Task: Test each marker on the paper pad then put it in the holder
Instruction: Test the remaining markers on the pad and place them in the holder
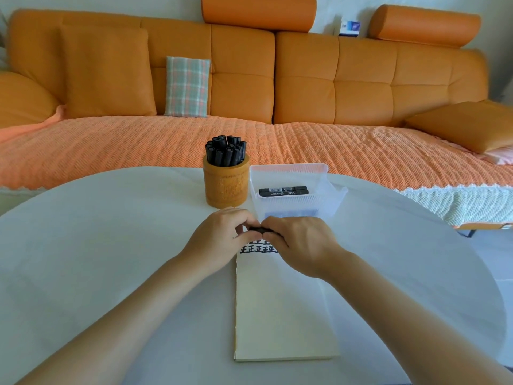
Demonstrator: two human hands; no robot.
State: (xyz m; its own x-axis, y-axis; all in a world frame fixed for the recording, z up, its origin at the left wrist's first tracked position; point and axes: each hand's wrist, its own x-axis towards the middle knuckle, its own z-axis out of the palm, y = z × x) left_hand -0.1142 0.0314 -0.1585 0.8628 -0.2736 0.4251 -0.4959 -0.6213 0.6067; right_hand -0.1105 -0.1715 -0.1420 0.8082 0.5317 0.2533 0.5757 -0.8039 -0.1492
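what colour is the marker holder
Orange-tan with a carved pattern; the holder shows in the head view.

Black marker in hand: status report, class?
Left hand and right hand both on black marker, above cream paper pad. Orange cylindrical holder nearly full. Nothing blocking.

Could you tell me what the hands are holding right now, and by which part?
Both hands, left hand and right hand, grip one black marker between them, one at each end; only its middle shows.

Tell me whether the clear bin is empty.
Not empty. The clear bin still holds black markers lying flat on its bottom; two, it seems.
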